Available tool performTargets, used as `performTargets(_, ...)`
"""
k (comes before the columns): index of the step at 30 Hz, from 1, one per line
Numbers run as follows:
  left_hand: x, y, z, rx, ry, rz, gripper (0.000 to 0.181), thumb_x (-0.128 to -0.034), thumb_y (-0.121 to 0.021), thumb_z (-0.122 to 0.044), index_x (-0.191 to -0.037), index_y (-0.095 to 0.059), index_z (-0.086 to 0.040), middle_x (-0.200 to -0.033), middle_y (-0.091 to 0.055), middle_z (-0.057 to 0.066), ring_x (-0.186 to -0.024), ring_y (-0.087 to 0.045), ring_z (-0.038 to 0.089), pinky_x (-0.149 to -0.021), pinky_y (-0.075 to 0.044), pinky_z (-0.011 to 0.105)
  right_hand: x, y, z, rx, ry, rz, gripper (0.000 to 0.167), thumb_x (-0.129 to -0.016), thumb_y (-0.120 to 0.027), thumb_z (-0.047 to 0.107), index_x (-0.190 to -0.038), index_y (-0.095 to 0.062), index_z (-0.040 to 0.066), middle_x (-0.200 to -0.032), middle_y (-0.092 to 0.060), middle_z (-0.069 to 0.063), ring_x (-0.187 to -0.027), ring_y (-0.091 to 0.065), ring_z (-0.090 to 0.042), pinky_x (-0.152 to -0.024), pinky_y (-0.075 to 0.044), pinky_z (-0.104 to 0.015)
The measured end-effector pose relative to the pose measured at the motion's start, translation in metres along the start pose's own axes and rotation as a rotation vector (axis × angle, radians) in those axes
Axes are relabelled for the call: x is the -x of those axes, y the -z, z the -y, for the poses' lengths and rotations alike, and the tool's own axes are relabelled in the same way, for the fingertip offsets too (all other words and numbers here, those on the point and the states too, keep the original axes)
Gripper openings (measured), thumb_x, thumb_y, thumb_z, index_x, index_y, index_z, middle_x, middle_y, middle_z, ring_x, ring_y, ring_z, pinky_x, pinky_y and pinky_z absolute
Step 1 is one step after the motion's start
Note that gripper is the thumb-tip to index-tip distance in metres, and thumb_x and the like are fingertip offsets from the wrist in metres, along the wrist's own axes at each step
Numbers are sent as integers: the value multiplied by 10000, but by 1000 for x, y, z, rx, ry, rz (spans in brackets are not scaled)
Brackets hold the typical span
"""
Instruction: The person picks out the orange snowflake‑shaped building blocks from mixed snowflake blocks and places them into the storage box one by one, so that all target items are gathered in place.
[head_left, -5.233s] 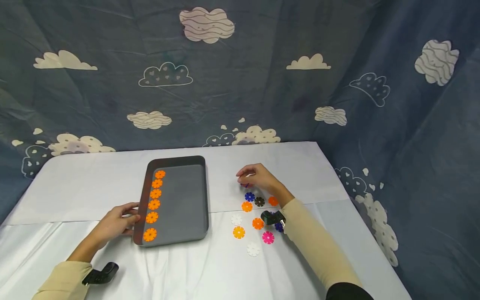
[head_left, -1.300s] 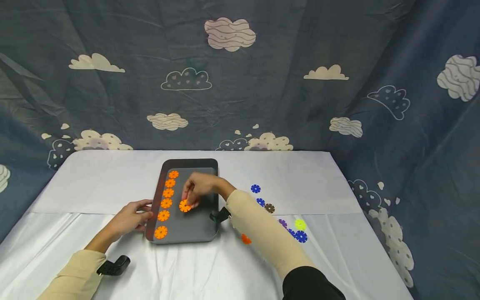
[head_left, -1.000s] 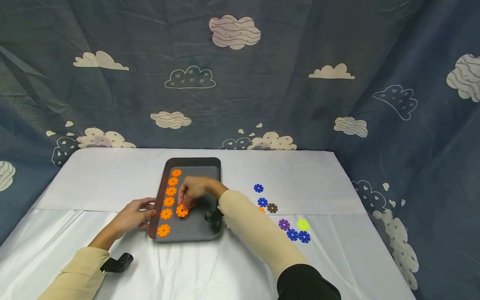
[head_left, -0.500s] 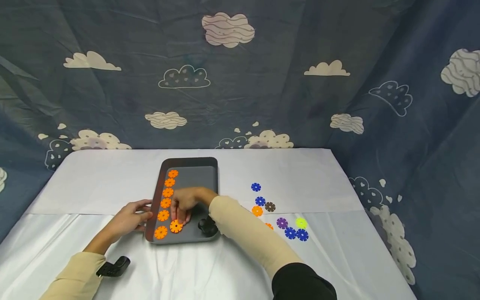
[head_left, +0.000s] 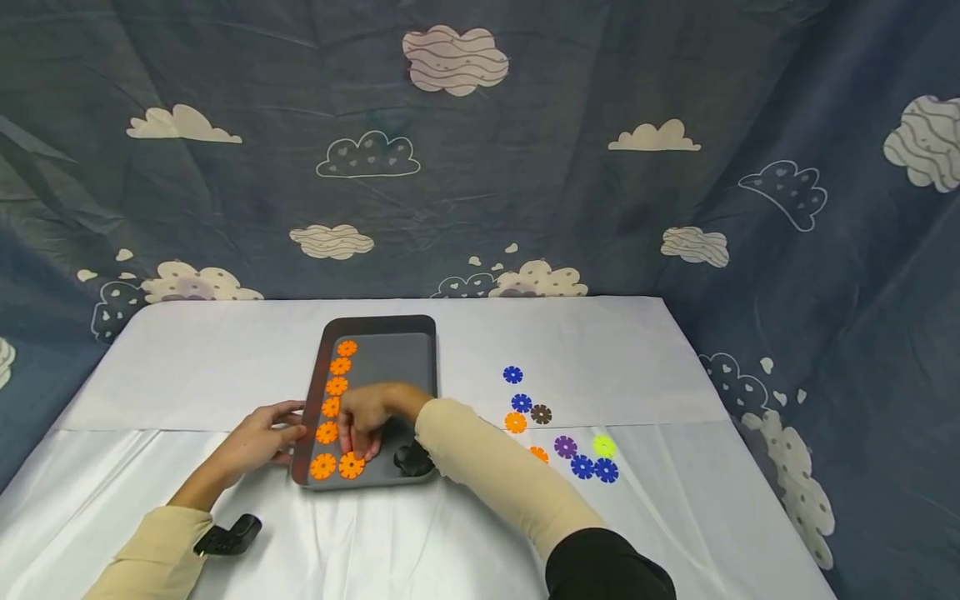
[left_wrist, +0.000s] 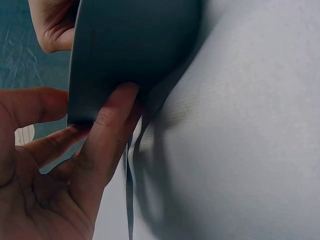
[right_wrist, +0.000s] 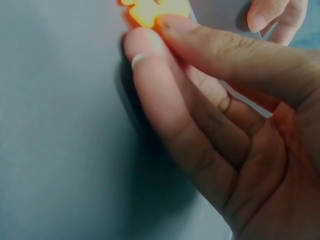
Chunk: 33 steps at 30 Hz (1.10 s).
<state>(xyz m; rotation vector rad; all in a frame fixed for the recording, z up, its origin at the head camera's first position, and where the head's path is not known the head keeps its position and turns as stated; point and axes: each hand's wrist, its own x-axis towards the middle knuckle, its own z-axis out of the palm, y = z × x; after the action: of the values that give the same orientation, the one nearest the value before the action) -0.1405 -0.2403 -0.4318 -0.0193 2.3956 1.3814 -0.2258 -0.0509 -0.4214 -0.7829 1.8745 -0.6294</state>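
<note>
A dark grey tray lies on the white cloth, with a column of several orange notched discs along its left side. My right hand pinches another orange disc at the tray's near end, just right of the column's nearest disc. In the right wrist view, thumb and fingertips meet at that disc's edge. My left hand grips the tray's left rim; in the left wrist view its fingers lie on both sides of the tray wall.
Right of the tray lie loose discs: several blue ones, a brown one, a purple one, a yellow-green one and two orange ones. My right forearm crosses the cloth. A patterned curtain hangs behind.
My right hand has come from the loose discs to the tray and carried an orange disc down toward its near end, beside the column's nearest disc. My left hand keeps its grip.
</note>
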Motion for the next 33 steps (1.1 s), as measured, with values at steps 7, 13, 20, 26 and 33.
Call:
performTargets(7, -2, -3, -1, -6, -8, 0, 531, -973, -515, -69, -1421, -314, 135, -1225, -520, 303, -900, -625, 222, -681, -566, 340, 8, 3, -6, -22, 4, -46, 92, -819, -713, -47, -786, -691, 36, -720, -704, -108, -536, -642, -183, -550, -563, -312)
performTargets(13, -1, -4, -3, 5, -9, -8, 534, -975, -512, -67, -1423, -306, 138, -1211, -516, 303, -906, -639, 237, -687, -568, 348, 26, 17, -15, -119, 61, -107, 99, -836, -668, -82, -880, -682, 6, -745, -707, -103, -549, -642, -193, -534, -562, -327)
performTargets(20, 1, -2, 0, 5, -14, -9, 534, -984, -502, -72, -1428, -292, 139, -1219, -505, 306, -907, -639, 242, -680, -566, 337, 59, 32, -29, -170, 200, -179, 215, -838, -691, -60, -1045, -657, -104, -762, -681, -98, -587, -647, -195, -538, -565, -370)
performTargets(26, 1, -4, 1, 18, -27, 6, 534, -983, -504, -69, -1425, -293, 143, -1214, -508, 307, -884, -636, 225, -668, -564, 335, 93, 39, -60, -201, 249, -296, 246, -835, -697, -49, -1064, -649, -121, -771, -671, -79, -650, -659, -199, -589, -569, -456)
performTargets(33, 3, -2, 0, -11, -37, -6, 521, -982, -498, -59, -1413, -299, 156, -1191, -525, 300, -872, -635, 224, -654, -560, 328, 131, 43, -101, -245, 280, -454, 230, -839, -682, -65, -1050, -637, -145, -779, -667, -76, -663, -620, -191, -632, -570, -406)
